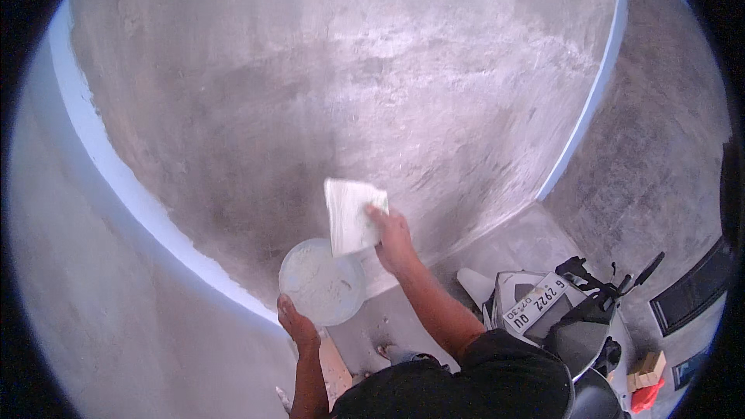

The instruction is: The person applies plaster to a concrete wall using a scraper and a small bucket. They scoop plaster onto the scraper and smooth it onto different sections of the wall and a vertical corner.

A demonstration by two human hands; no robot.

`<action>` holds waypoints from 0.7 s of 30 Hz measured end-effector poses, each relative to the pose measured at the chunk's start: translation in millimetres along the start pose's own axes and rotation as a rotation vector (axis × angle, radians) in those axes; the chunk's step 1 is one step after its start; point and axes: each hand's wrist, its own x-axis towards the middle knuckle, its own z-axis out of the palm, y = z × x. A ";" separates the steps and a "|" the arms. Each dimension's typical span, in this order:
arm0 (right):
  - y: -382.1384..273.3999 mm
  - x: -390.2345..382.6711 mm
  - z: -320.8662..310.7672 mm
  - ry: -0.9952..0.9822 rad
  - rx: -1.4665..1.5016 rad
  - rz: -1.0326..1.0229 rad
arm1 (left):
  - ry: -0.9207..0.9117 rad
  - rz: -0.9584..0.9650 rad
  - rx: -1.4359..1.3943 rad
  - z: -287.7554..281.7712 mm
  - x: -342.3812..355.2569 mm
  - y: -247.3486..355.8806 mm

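My left hand grips the lower-left rim of a round, pale, translucent bucket, tilted so that its whitish, smeared inside shows. My right hand is closed on the right edge of a flat, squarish white pad with layered lines along its left side. That pad is over the bucket's upper right rim, in front of the wall; whether it touches the rim I cannot tell. Behind both hands rises a rough grey plastered wall.
Smooth white bands run down the wall's left corner and right corner. At lower right stands a motorbike with a plate. Beside it lie wooden blocks and a red bag. A foot shows on the floor below.
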 end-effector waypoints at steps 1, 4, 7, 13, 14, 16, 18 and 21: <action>-17.3 14.4 9.7 0.001 -0.055 -0.091 | -0.016 0.016 0.003 -5.0 3.9 -2.9; -71.4 70.3 44.9 0.079 -0.212 -0.545 | -0.028 0.061 -0.006 -18.1 13.3 -10.9; -136.5 106.0 99.2 0.120 -0.426 -0.990 | 0.017 0.099 0.033 -26.5 9.2 -7.5; -209.5 173.6 185.4 0.325 -0.851 -1.479 | 0.049 0.103 -0.074 -55.1 17.5 -20.3; -219.0 183.7 190.9 0.356 -0.914 -1.484 | 0.054 0.103 -0.092 -53.3 12.1 -18.1; -231.4 193.9 205.2 0.412 -1.031 -1.492 | 0.088 0.099 -0.106 -54.8 12.4 -21.3; -224.7 191.6 219.7 0.373 -1.079 -1.561 | 0.149 0.094 -0.102 -63.7 17.9 -30.2; -226.0 194.2 231.5 0.390 -1.104 -1.551 | 0.097 0.151 0.011 -78.3 24.5 -37.3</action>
